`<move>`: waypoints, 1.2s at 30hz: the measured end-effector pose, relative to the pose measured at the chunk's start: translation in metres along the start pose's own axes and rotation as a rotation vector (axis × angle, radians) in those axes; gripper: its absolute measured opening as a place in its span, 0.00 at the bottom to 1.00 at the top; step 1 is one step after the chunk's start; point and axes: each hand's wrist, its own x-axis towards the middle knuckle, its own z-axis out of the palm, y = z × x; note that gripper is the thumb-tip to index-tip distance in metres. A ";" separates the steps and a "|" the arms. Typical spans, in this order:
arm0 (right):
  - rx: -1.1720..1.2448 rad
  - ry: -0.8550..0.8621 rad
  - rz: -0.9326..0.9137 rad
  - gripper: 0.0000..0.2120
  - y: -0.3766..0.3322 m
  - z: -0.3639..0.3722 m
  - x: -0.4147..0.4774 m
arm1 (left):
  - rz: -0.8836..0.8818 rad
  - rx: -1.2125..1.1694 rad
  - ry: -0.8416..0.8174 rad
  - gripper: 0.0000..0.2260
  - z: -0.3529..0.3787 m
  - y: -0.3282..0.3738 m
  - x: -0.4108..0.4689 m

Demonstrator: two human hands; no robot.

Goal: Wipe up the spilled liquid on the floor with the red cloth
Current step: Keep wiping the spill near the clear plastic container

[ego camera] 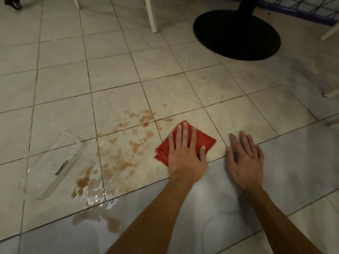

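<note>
A folded red cloth (205, 139) lies on the tiled floor (60, 85) at centre right. My left hand (185, 153) presses flat on it, fingers straight and spread. My right hand (245, 158) rests flat on the bare tile just right of the cloth and holds nothing. The spilled brown liquid (126, 149) spreads in blotches left of the cloth, from the tile joint ahead down to a wet puddle (91, 189) near the lower left. The cloth's left edge sits at the spill's right margin.
A clear plastic container (53, 165) lies on the floor left of the spill. A black round table base (236, 33) stands ahead on the right. White chair legs (153, 15) rise ahead, with more (331, 92) at the right edge.
</note>
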 end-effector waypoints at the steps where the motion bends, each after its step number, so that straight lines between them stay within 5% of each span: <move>1: 0.006 0.004 -0.006 0.30 0.000 0.000 0.000 | 0.021 -0.018 0.009 0.33 0.004 0.006 -0.012; 15: 0.232 -0.018 -0.056 0.29 -0.082 0.006 -0.027 | 0.152 0.010 0.022 0.27 -0.011 -0.060 -0.091; 23: -0.009 -0.132 -0.112 0.37 -0.156 0.039 -0.056 | -0.003 0.005 0.057 0.31 -0.050 -0.125 -0.072; 36: -0.144 -0.210 -0.061 0.41 -0.117 0.031 -0.021 | -0.021 -0.038 0.158 0.27 -0.035 -0.166 -0.050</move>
